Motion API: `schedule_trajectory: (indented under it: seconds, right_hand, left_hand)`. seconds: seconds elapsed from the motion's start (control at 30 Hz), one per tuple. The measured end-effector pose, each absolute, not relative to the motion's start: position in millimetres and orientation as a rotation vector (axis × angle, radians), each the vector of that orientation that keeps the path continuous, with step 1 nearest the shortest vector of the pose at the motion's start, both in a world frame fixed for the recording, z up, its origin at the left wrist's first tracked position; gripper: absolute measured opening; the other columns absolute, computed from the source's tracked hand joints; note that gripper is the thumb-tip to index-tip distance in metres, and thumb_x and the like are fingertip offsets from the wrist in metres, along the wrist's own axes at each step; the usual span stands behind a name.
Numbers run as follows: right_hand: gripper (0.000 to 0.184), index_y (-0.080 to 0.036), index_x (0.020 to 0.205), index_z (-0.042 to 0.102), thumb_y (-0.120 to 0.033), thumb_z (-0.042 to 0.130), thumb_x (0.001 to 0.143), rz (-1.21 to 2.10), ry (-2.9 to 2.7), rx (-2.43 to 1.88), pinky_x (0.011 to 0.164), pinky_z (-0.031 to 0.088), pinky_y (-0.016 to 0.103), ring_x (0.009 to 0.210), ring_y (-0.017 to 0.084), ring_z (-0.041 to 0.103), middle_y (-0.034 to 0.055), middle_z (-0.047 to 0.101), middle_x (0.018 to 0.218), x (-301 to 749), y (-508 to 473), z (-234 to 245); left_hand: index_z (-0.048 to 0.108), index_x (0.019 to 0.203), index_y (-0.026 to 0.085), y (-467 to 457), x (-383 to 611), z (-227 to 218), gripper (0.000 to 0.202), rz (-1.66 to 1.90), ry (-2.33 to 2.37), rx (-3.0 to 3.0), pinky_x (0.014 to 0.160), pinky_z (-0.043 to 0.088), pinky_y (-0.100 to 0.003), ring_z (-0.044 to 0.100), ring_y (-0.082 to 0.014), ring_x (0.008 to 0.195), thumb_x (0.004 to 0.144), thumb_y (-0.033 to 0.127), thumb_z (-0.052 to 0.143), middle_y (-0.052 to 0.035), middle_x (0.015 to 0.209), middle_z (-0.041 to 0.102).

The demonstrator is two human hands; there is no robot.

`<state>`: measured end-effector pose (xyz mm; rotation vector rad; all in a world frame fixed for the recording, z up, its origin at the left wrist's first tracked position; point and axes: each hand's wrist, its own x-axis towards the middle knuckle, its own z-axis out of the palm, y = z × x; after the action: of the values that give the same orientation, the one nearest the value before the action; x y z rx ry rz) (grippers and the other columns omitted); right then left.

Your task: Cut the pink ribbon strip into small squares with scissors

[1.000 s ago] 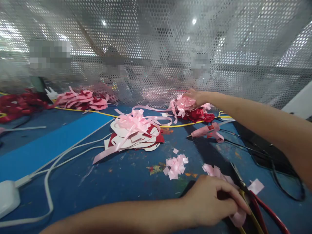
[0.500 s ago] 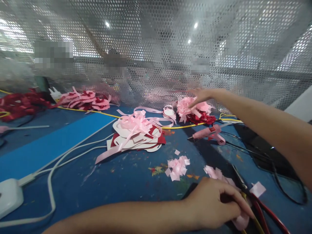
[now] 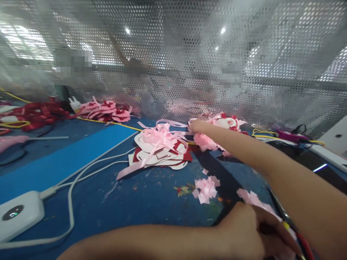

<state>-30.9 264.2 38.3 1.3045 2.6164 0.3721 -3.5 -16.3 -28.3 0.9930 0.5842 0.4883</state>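
My right hand (image 3: 197,126) reaches far forward, at the pink ribbon loops beside a stack of white and red cut cards (image 3: 162,157). Its fingers are smeared and partly hidden. A pink bow (image 3: 206,141) lies just under that wrist, and a heap of pink and red bows (image 3: 227,122) sits behind it. My left hand (image 3: 244,231) rests at the bottom edge with fingers curled, pinching a pink ribbon piece (image 3: 287,254) beside a red-handled cutting tool (image 3: 303,245). More pink ribbon scraps (image 3: 252,198) and a small pink bow (image 3: 207,187) lie on the blue table just ahead of it.
A white adapter (image 3: 16,213) with a white cable (image 3: 81,173) lies at the left. Pink and red bows (image 3: 108,110) and red ribbons (image 3: 38,112) line the back left. A perforated screen (image 3: 173,72) closes off the far side. A purple tool (image 3: 290,135) and yellow cord lie back right.
My right hand left the far heap of pink and red bows and moved left and nearer, to the ribbon loops by the card stack. The view shifted right; the left hand stayed put.
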Motion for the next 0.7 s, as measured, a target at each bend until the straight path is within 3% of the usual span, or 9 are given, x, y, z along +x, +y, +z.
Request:
schedule_trajectory:
  seconds: [0.2, 0.33, 0.47, 0.6, 0.7]
  right_hand:
    - [0.031, -0.016, 0.116, 0.054, -0.032, 0.054, 0.089, 0.361, 2.577, 1.382, 0.081, 0.051, 0.04, 0.098, 0.02, 0.059, 0.0083, 0.056, 0.116, -27.5, 270.5, 39.4]
    - [0.031, -0.016, 0.114, 0.055, -0.033, 0.054, 0.089, 0.442, 2.624, 1.496, 0.081, 0.051, 0.039, 0.097, 0.02, 0.059, 0.0078, 0.057, 0.115, -0.1, 281.6, 78.7]
    - [0.031, -0.016, 0.115, 0.054, -0.033, 0.054, 0.089, 0.654, 2.712, 1.649, 0.08, 0.051, 0.04, 0.096, 0.02, 0.059, 0.0073, 0.057, 0.114, 47.1, 278.7, 120.0]
    - [0.033, -0.015, 0.126, 0.045, -0.019, 0.034, 0.095, 0.93, 2.814, 1.656, 0.085, 0.043, 0.049, 0.115, 0.032, 0.047, 0.0168, 0.048, 0.127, 100.7, 260.6, 121.9]
    - [0.03, -0.018, 0.123, 0.049, -0.021, 0.04, 0.094, 0.869, 2.862, 1.416, 0.084, 0.044, 0.048, 0.113, 0.03, 0.048, 0.0131, 0.048, 0.127, 130.2, 257.2, 97.1]
  left_hand:
    - [0.074, 0.081, 0.012, -16.1, -4.5, -33.3, 0.023, 0.499, 0.551, 1.0, 0.065, 0.046, -0.021, 0.053, -0.0063, 0.055, 0.062, 0.007, 0.061, 0.0031, 0.061, 0.057]
    - [0.073, 0.087, 0.015, -16.4, -4.6, -30.1, 0.026, 0.465, 0.612, 1.088, 0.078, 0.049, -0.028, 0.06, -0.0121, 0.068, 0.068, 0.008, 0.055, 0.0007, 0.072, 0.065]
    - [0.074, 0.085, 0.019, -13.6, -6.9, -26.8, 0.028, 0.549, 0.605, 1.315, 0.088, 0.045, -0.028, 0.062, -0.0147, 0.083, 0.07, 0.009, 0.053, 0.0016, 0.079, 0.069]
    - [0.075, 0.08, 0.016, -11.5, -6.9, -24.8, 0.03, 0.627, 0.569, 1.353, 0.073, 0.046, -0.022, 0.059, -0.0109, 0.07, 0.067, 0.005, 0.05, 0.0013, 0.07, 0.064]
    - [0.075, 0.077, 0.013, -11.5, -5.4, -22.7, 0.033, 0.629, 0.585, 1.29, 0.061, 0.044, -0.018, 0.056, -0.0089, 0.061, 0.063, 0.001, 0.047, 0.0009, 0.064, 0.061]
